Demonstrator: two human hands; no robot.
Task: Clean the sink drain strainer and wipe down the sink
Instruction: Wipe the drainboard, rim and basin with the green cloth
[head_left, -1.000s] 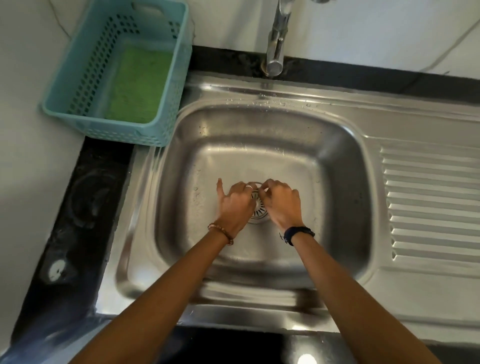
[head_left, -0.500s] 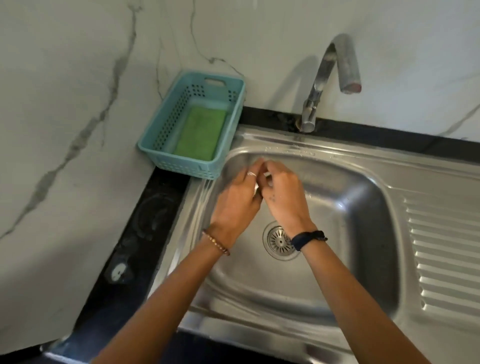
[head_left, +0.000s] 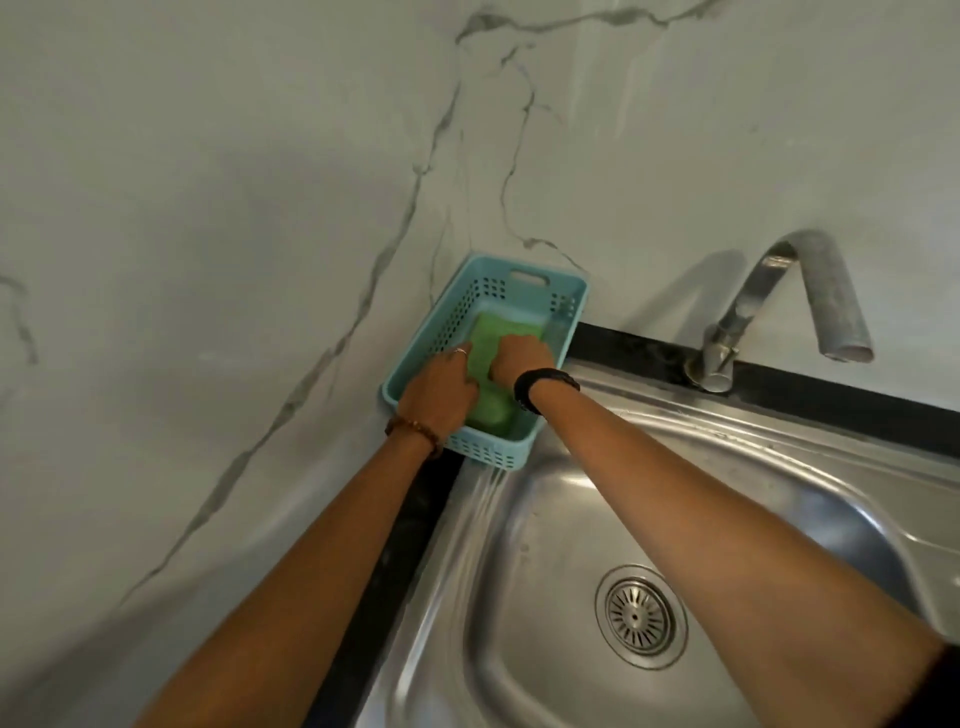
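Veined marble wall (head_left: 260, 208), perforated basket (head_left: 563, 296)

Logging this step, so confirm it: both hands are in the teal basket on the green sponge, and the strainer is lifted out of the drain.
One detail is wrong. The head view shows the strainer seated in the sink drain, not lifted out. Both hands, left and right, are in the teal basket on the green sponge.

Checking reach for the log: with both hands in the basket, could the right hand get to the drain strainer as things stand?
Probably yes. The right hand is on the green cloth in the basket; the drain strainer lies uncovered in the sink below that forearm, nothing between.
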